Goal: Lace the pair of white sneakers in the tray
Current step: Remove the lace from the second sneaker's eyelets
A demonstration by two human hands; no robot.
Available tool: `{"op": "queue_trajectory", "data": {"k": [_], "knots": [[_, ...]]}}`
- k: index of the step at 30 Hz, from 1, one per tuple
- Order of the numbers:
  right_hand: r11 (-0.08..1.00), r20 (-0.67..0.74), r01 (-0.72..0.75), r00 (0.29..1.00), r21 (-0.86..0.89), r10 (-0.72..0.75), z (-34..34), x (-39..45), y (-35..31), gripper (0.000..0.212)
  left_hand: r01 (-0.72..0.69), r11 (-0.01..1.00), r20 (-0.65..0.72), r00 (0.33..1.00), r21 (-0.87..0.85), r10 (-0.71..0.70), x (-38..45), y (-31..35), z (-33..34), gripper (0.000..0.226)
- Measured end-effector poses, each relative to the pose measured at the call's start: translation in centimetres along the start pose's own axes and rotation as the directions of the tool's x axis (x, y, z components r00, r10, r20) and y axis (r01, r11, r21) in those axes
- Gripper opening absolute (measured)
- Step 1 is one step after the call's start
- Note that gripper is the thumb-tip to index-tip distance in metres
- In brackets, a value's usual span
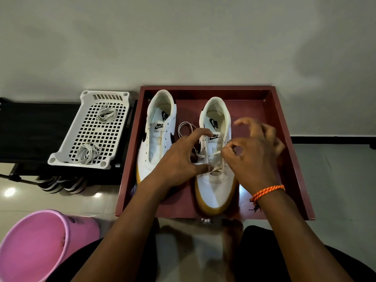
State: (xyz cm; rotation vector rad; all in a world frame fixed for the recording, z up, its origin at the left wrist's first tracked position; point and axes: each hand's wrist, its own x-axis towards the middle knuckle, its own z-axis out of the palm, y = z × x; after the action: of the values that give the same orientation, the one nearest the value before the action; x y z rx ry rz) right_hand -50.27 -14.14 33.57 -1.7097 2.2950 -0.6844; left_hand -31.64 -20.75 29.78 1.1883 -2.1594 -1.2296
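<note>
Sneakers point(216, 155) and point(156, 137) lie toes toward the person in the red tray point(289, 151). Right hand point(254, 159) fingers pinch the lace point(218, 169) over the right-side shoe's eyelets; left hand point(179, 159) presses its lower eyelet row, fingers curled.

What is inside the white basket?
Two loose bundles of pale laces lie in the basket: one at the far end, one at the near end. Nothing covers them.

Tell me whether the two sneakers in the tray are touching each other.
Apart. The head view shows bare tray floor and a loose lace loop between the left sneaker and the right sneaker.
</note>
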Motion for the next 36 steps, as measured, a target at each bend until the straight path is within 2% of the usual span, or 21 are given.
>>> {"op": "queue_trajectory", "data": {"k": [5,7,11,16,19,23,27,31,33,36], "knots": [[0.989,0.071,0.143,0.988,-0.025,-0.14,1.8,-1.1,-1.0,0.016,-0.019,0.999,-0.006,1.0,-0.046,0.018,0.0,0.1,0.1,0.08],[0.99,0.113,0.129,0.986,-0.059,-0.122,2.6,-1.5,-1.2,0.015,-0.022,0.998,-0.002,1.0,-0.056,0.022,0.0,0.1,0.0,0.079],[0.994,0.106,0.097,0.99,-0.059,-0.09,2.7,-1.3,-1.0,0.015,-0.042,0.997,-0.004,0.999,-0.058,0.042,0.0,0.2,-0.1,0.077],[1.0,-0.002,-0.013,1.0,-0.022,0.013,0.7,-0.2,-0.2,0.015,-0.004,0.999,0.009,1.0,-0.045,0.004,0.0,0.3,-0.2,0.082],[0.999,0.034,0.047,0.998,0.012,-0.047,1.3,-0.5,-0.5,0.012,-0.013,0.995,0.019,1.0,-0.096,0.015,-0.1,0.6,0.0,0.078],[0.993,0.114,0.106,0.989,-0.053,-0.099,2.9,-1.4,-1.1,0.014,-0.018,0.99,0.019,1.0,-0.138,0.021,-0.2,0.8,0.0,0.074],[0.992,0.047,0.12,0.992,-0.034,-0.118,2.7,-1.4,-1.2,0.014,-0.023,0.992,0.021,0.999,-0.123,0.025,-0.4,1.1,-0.2,0.073],[1.0,-0.084,-0.008,0.996,-0.007,0.007,1.0,-0.4,-0.4,0.013,-0.002,0.993,0.033,0.999,-0.119,0.006,-0.3,1.0,-0.2,0.077],[1.0,-0.075,0.004,0.997,0.007,-0.003,0.9,-0.3,-0.3,0.01,0.003,0.993,0.027,1.0,-0.115,0.0,-0.2,1.0,-0.1,0.077],[0.996,0.018,0.083,0.996,-0.029,-0.082,1.9,-0.9,-0.6,0.01,-0.021,0.99,0.016,1.0,-0.137,0.023,-0.1,1.1,0.1,0.074]]}}
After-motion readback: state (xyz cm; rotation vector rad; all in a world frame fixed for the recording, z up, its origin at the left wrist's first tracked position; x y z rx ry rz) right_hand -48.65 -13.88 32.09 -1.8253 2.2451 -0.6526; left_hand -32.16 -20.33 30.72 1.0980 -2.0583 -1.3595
